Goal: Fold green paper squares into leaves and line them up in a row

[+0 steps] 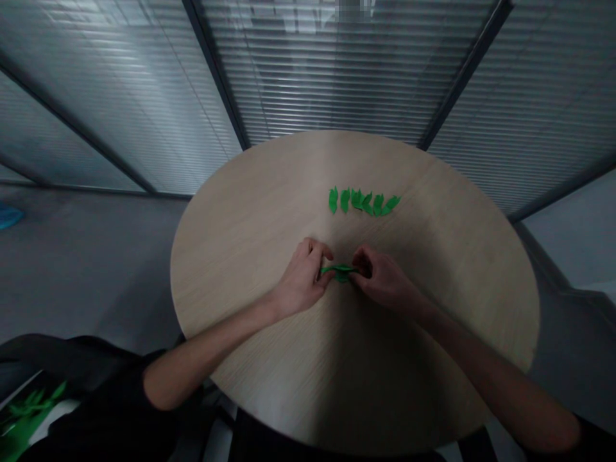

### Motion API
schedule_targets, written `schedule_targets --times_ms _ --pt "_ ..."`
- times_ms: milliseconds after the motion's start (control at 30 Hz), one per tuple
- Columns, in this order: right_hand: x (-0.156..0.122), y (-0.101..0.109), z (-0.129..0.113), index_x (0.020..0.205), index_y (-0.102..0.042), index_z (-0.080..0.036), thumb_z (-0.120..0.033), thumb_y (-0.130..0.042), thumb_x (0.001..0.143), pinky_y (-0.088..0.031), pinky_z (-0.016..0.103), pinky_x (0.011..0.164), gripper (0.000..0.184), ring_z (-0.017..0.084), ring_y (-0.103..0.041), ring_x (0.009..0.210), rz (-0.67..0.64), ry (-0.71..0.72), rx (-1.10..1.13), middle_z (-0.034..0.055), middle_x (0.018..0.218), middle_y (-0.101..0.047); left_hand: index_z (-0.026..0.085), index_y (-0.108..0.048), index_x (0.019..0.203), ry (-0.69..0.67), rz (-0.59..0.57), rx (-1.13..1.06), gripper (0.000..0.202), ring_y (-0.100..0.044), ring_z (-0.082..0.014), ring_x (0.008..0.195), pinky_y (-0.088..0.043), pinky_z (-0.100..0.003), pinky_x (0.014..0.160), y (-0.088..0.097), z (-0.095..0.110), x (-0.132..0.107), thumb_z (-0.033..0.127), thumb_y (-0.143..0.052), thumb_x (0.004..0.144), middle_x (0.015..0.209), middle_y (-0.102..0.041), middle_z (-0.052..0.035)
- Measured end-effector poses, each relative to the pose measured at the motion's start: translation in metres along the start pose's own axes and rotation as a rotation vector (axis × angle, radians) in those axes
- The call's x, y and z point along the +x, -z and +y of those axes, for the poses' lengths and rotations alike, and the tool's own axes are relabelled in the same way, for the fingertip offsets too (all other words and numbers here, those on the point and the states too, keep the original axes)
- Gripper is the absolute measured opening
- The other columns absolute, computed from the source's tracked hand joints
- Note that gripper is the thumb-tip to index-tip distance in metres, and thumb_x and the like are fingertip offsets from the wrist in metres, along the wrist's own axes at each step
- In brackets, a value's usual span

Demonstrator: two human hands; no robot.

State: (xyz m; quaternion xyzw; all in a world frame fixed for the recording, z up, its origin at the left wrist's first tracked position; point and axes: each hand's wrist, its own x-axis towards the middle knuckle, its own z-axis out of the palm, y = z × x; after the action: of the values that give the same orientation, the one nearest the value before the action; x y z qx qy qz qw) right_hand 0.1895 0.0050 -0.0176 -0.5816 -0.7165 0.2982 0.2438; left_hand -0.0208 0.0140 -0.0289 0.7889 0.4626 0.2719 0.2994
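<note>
Near the middle of the round table, my left hand pinches one end of a green leaf-shaped piece between thumb and fingers. My right hand has its fingers closed at the other end of the same piece. It stretches flat between both hands, low over the wood, and its ends are hidden by my fingertips. Beyond my hands lies a row of several small green leaf pieces with pointed tips. Those on the left of the row lie apart, while the ones to the right touch or overlap.
The pale wooden table ends close to a glass partition with blinds. A dark chair stands at lower left, where more green leafy material shows. A blue object lies on the floor at far left.
</note>
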Motion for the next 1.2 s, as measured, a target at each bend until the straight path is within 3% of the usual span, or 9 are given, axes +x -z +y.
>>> schedule_targets --times_ms 167,333,467,567,667,800,933,1100,1200 --pt "0.000 0.001 -0.002 0.081 -0.054 -0.022 -0.018 -0.066 0.077 -0.038 0.030 0.063 0.014 0.016 -0.055 0.066 -0.001 -0.005 0.002 -0.0009 0.075 -0.063 0.018 -0.058 0.110 -0.020 -0.014 0.000 0.018 -0.055 -0.0220 0.093 -0.051 -0.039 0.079 0.003 -0.002 0.000 0.017 -0.066 0.093 0.111 -0.051 -0.0089" --pt "-0.003 0.003 -0.001 0.084 -0.058 -0.021 -0.020 -0.067 0.082 -0.038 0.030 0.063 0.009 0.015 -0.055 0.064 -0.034 0.022 0.004 -0.0005 0.074 -0.064 0.019 -0.064 0.106 -0.134 -0.049 0.010 0.010 -0.058 -0.0241 0.100 -0.052 -0.040 0.089 0.008 -0.004 0.000 0.019 -0.060 0.097 0.106 -0.059 -0.0091" --pt "-0.006 0.009 0.000 0.098 -0.066 -0.020 -0.024 -0.068 0.087 -0.043 0.030 0.066 0.012 0.017 -0.059 0.068 -0.079 0.040 0.065 0.0005 0.078 -0.068 0.020 -0.070 0.111 -0.249 -0.092 0.047 0.017 -0.059 -0.0258 0.110 -0.052 -0.041 0.097 0.013 -0.006 0.000 0.021 -0.056 0.101 0.113 -0.062 -0.0114" --pt "-0.006 0.014 0.003 0.106 -0.072 -0.020 -0.027 -0.068 0.091 -0.048 0.032 0.075 0.017 0.018 -0.064 0.078 -0.104 0.094 0.082 0.0043 0.093 -0.072 0.021 -0.073 0.115 -0.334 -0.115 0.132 0.023 -0.060 -0.0266 0.111 -0.051 -0.043 0.099 0.017 -0.009 0.000 0.026 -0.054 0.104 0.118 -0.064 -0.0126" --pt "-0.006 0.013 0.006 0.105 -0.075 -0.021 -0.025 -0.064 0.096 -0.049 0.035 0.086 0.015 0.020 -0.068 0.091 -0.097 0.154 0.061 0.0076 0.104 -0.072 0.022 -0.074 0.122 -0.423 -0.164 0.244 0.031 -0.061 -0.0275 0.108 -0.051 -0.045 0.098 0.022 -0.011 -0.001 0.031 -0.049 0.107 0.121 -0.067 -0.0133" --pt "-0.007 0.006 0.007 0.098 -0.075 -0.020 -0.020 -0.063 0.096 -0.049 0.036 0.086 0.012 0.021 -0.068 0.090 -0.043 0.142 0.000 0.0077 0.102 -0.072 0.022 -0.073 0.129 -0.509 -0.202 0.355 0.037 -0.060 -0.0297 0.112 -0.049 -0.047 0.100 0.026 -0.011 -0.001 0.035 -0.045 0.109 0.126 -0.069 -0.0135" --pt "-0.008 0.003 0.003 0.100 -0.075 -0.018 -0.017 -0.069 0.090 -0.049 0.036 0.083 0.012 0.021 -0.068 0.085 -0.033 0.104 -0.032 0.0071 0.099 -0.071 0.025 -0.073 0.128 -0.465 -0.175 0.330 0.034 -0.060 -0.0289 0.111 -0.049 -0.045 0.099 0.022 -0.011 -0.001 0.042 -0.052 0.107 0.125 -0.068 -0.0108" --pt "-0.009 0.004 0.001 0.094 -0.074 -0.019 -0.018 -0.070 0.089 -0.048 0.034 0.078 0.006 0.019 -0.065 0.080 -0.053 0.090 -0.021 0.0062 0.096 -0.070 0.019 -0.070 0.122 -0.261 -0.032 0.254 0.028 -0.059 -0.0300 0.112 -0.050 -0.046 0.099 0.015 -0.009 -0.002 0.039 -0.061 0.102 0.119 -0.064 -0.0136" --pt "-0.009 0.002 0.004 0.095 -0.072 -0.018 -0.019 -0.071 0.087 -0.049 0.034 0.077 0.008 0.020 -0.065 0.082 -0.040 0.087 0.001 0.0072 0.098 -0.069 0.018 -0.068 0.118 -0.208 -0.023 0.223 0.024 -0.059 -0.0301 0.110 -0.049 -0.047 0.098 0.013 -0.006 -0.002 0.035 -0.064 0.100 0.115 -0.063 -0.0135"
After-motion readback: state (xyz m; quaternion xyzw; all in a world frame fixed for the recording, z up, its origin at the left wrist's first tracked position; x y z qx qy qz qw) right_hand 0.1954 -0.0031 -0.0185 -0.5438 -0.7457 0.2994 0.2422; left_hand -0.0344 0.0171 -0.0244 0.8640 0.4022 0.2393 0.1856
